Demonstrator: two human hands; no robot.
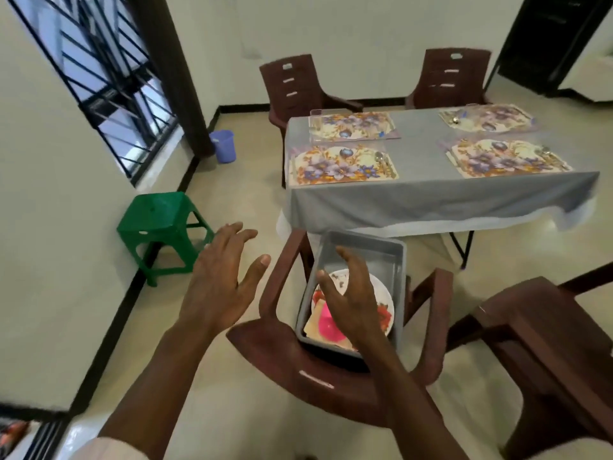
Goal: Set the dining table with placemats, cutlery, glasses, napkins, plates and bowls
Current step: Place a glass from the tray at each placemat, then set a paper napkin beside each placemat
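A grey tub (381, 254) sits on the seat of a brown plastic chair (275, 353) in front of me. Inside lie a floral plate (381, 293), a pink bowl (326, 325) and pale napkins (313, 322). My right hand (351, 300) hovers over the tub with fingers spread, holding nothing. To the left of the chair's arm, my left hand (222, 280) hangs open in the air. Beyond the chair, the dining table (431, 197) has a grey cloth and several floral placemats (343, 162). Cutlery (381, 159) lies on the near left mat and on the two right mats.
A green stool (164, 224) stands by the left wall, and a blue bin (223, 146) is near the window. Two brown chairs (295, 88) stand behind the table. Another brown chair (547, 353) is at my right.
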